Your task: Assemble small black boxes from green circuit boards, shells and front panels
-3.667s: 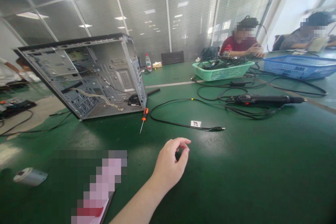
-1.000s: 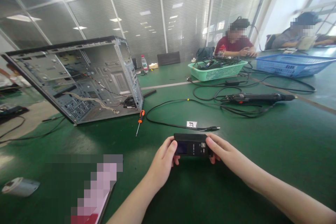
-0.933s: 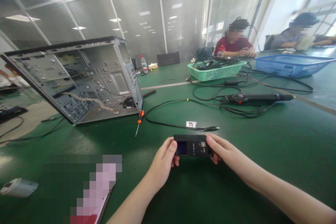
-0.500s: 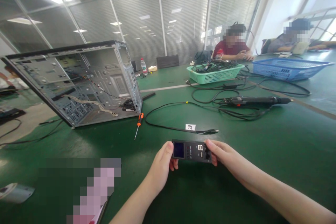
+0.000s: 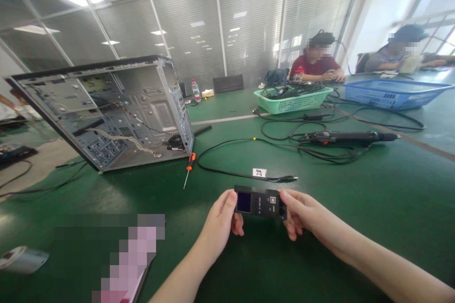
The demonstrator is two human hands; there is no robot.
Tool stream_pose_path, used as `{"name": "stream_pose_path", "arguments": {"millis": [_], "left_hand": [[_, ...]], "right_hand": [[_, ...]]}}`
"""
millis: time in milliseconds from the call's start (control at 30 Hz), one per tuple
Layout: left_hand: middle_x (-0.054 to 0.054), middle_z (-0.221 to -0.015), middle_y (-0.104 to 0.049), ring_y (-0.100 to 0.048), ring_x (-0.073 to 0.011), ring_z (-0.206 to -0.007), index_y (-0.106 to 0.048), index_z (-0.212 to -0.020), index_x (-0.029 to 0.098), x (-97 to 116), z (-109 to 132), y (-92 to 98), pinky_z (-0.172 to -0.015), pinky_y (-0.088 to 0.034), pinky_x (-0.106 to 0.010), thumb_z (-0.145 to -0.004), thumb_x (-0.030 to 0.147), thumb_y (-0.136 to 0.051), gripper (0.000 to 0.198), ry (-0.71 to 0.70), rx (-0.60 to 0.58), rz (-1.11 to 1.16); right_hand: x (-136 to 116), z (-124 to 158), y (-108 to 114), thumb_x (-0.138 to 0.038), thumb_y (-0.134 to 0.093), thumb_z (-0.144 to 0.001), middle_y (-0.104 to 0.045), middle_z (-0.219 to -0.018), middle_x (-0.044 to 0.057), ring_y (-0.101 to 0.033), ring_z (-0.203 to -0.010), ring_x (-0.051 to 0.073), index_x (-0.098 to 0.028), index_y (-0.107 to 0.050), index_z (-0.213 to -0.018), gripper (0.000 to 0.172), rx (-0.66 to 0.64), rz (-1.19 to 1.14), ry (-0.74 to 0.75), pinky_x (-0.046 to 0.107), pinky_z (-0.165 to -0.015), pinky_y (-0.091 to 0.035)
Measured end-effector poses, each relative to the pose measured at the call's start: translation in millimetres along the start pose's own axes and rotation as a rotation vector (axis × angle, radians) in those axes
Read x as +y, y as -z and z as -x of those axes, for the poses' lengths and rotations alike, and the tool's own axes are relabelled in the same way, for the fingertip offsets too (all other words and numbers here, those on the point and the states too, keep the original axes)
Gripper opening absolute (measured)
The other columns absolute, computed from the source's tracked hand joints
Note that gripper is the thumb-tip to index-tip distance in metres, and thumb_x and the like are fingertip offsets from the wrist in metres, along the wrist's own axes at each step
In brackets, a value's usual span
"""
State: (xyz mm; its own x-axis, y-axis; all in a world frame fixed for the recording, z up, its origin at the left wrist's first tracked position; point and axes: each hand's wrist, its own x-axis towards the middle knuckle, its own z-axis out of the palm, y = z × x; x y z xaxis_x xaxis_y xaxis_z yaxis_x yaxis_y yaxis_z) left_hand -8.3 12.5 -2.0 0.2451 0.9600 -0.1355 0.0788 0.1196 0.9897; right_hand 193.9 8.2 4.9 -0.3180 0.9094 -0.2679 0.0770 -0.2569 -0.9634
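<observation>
I have the small black box (image 5: 262, 204) in both hands, and it looks held up over the green bench (image 5: 355, 189). My left hand (image 5: 218, 215) grips the end by the dark screen (image 5: 243, 202), and my right hand (image 5: 302, 208) grips the other end, near the square hole (image 5: 272, 200). Each thumb is on the front. Some right fingers (image 5: 293, 229) hang down loose under the box; what the ones behind it do, I cannot tell. To hold it well, I think I should squeeze softly and the same at both ends, so it does not tip. My thumbs should not cover the screen or the hole. A black plug (image 5: 287, 179) lies on the bench just past the box, so I should not bump it.
</observation>
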Motion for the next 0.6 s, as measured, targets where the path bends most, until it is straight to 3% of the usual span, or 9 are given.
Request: {"name": "stream_pose_path", "arguments": {"millis": [100, 233, 433, 600], "left_hand": [[0.006, -0.043, -0.051, -0.051, -0.0116, -0.041, -0.051, -0.103, 0.014, -2.6, -4.0, 1.2, -0.044, -0.036, -0.021, -0.076, 0.071, -0.041, 0.064, 0.027, -0.003, 0.040], [0.003, -0.048, -0.058, -0.058, -0.0134, -0.044, -0.043, -0.117, 0.014, -8.5, -9.4, 2.7, -0.044, -0.037, -0.020, -0.080, 0.063, -0.040, 0.062, 0.026, -0.018, 0.120], [0.001, -0.060, -0.062, -0.060, -0.0141, -0.052, -0.038, -0.122, 0.015, -4.9, -5.1, -0.8, -0.049, -0.041, -0.022, -0.077, 0.057, -0.051, 0.064, -0.026, 0.061, 0.067], [-0.007, -0.096, -0.065, -0.063, -0.0167, -0.075, -0.038, -0.123, 0.021, -4.6, -1.1, -3.2, -0.057, -0.043, -0.024, -0.077, 0.039, -0.058, 0.053, -0.070, 0.075, 0.012]], "right_hand": [[0.6, -0.2, -1.3, -0.077, -0.052, -0.071, -0.059, -0.061, 0.003, -0.061, -0.058, 0.016, -0.013, -0.042, -0.114, 0.078, 0.010, -0.036, -0.018, 0.019, -0.051, -0.033], [4.3, -1.1, -2.2, -0.074, -0.059, -0.068, -0.062, -0.072, 0.004, -0.064, -0.067, 0.019, -0.017, -0.031, -0.130, 0.089, 0.030, -0.068, -0.027, 0.023, -0.058, -0.042], [8.8, -1.7, 0.2, -0.064, -0.058, -0.076, -0.055, -0.088, 0.003, -0.061, -0.071, 0.016, -0.023, -0.029, -0.128, 0.073, -0.014, -0.058, 0.083, 0.026, -0.063, -0.047], [9.2, -2.1, 1.7, -0.050, -0.052, -0.083, -0.051, -0.107, 0.008, -0.056, -0.087, 0.017, -0.023, -0.026, -0.127, 0.058, -0.014, 0.138, 0.257, 0.033, -0.078, -0.049]]}}
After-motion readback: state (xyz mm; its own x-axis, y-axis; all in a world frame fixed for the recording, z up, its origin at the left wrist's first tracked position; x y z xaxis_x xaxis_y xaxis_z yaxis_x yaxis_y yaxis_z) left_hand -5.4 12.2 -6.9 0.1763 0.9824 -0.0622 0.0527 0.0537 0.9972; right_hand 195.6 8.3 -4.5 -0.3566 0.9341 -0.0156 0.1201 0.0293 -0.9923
